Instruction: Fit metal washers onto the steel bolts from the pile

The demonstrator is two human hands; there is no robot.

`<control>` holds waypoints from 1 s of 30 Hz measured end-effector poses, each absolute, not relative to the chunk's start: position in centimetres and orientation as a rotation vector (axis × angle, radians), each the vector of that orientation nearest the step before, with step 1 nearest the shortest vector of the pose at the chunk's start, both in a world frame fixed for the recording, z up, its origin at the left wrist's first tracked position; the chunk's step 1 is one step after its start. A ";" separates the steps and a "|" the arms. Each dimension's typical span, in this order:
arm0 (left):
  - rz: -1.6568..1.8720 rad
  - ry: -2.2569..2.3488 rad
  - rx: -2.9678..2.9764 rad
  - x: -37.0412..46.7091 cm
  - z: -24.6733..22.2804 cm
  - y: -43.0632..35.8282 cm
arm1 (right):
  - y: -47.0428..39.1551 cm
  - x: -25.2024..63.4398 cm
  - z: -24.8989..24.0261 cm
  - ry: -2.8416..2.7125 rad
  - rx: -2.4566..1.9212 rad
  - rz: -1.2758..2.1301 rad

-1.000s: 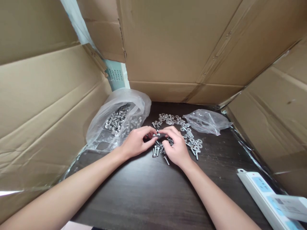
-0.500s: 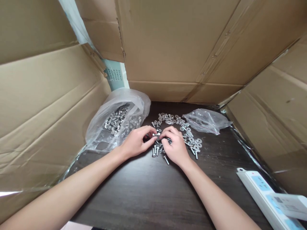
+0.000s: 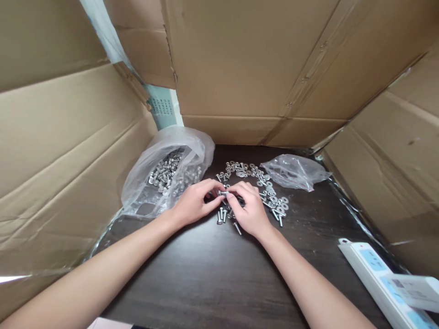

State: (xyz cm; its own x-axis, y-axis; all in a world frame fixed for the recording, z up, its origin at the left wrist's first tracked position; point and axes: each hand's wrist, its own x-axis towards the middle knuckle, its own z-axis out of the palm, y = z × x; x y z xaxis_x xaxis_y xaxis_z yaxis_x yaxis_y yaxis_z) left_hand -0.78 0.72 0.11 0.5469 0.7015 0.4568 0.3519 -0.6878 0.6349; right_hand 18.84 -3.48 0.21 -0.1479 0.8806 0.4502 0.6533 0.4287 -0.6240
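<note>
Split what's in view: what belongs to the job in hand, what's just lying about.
Job in hand:
bolt, at the fingertips of left hand and right hand
loose bolts and washers
probably the large bag of bolts

Apparently lying about:
crumpled bag
power strip

Silver bolt (image 3: 222, 193) (dark brown, grained table (image 3: 192, 274))
</note>
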 end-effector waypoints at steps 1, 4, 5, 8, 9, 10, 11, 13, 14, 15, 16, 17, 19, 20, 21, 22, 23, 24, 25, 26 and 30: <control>0.986 0.850 2.301 -0.8 0.1 0.7 | -3.5 18.8 0.2 -1.885 -1.303 0.355; 0.986 0.852 2.267 -0.7 0.1 0.7 | -3.4 18.9 0.2 -1.885 -1.308 0.340; 0.987 0.853 2.259 -0.7 0.1 0.7 | -3.4 18.9 0.2 -1.882 -1.308 0.337; 0.997 0.844 2.259 -0.7 0.0 0.6 | -3.4 18.9 0.1 -1.872 -1.309 0.340; 1.001 0.837 2.266 -0.7 0.0 0.7 | -3.4 18.8 0.1 -1.867 -1.311 0.345; 1.004 0.830 2.274 -0.7 0.0 0.7 | -3.4 18.8 0.1 -1.862 -1.312 0.351; 1.009 0.825 2.283 -0.7 0.0 0.7 | -3.4 18.8 0.1 -1.856 -1.312 0.358; 1.020 0.827 2.300 -0.7 0.0 0.7 | -3.5 18.8 0.1 -1.847 -1.304 0.372; 1.027 0.833 2.304 -0.7 0.1 0.7 | -3.5 18.8 0.1 -1.847 -1.300 0.375; 1.034 0.842 2.306 -0.7 0.1 0.7 | -3.5 18.8 0.1 -1.848 -1.298 0.376; 1.041 0.848 2.306 -0.7 0.1 0.7 | -3.4 18.8 0.1 -1.852 -1.299 0.374; 1.048 0.854 2.304 -0.7 0.1 0.7 | -3.4 18.8 0.1 -1.858 -1.303 0.373; 1.058 0.859 2.306 -0.7 0.0 0.6 | -3.4 18.9 0.0 -1.865 -1.313 0.377; 1.058 0.860 2.309 -0.8 0.0 0.6 | -3.4 18.9 -0.1 -1.864 -1.316 0.380; 1.057 0.862 2.312 -0.8 0.0 0.6 | -3.4 18.9 -0.1 -1.860 -1.318 0.384; 1.056 0.864 2.313 -0.7 0.0 0.6 | -3.4 19.0 -0.1 -1.857 -1.319 0.388; 1.055 0.868 2.312 -0.7 0.0 0.6 | -3.4 19.0 -0.1 -1.855 -1.318 0.390; 1.055 0.871 2.308 -0.7 0.0 0.6 | -3.4 19.0 -0.1 -1.854 -1.319 0.394; 1.058 0.874 2.304 -0.7 0.0 0.6 | -3.5 19.0 0.0 -1.853 -1.320 0.399; 1.061 0.874 2.300 -0.7 0.0 0.6 | -3.5 19.0 0.0 -1.850 -1.321 0.404; 1.056 0.862 2.302 -0.7 0.0 0.6 | -3.5 19.0 0.2 -1.849 -1.308 0.417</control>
State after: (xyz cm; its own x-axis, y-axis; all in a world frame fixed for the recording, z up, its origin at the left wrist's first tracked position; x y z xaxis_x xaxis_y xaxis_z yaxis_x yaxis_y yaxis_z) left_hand -0.71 0.64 0.04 0.5085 0.7023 0.4983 0.3471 -0.6967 0.6278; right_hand 18.96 -3.54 0.18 -0.1302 0.8956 0.4253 0.6263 0.4069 -0.6650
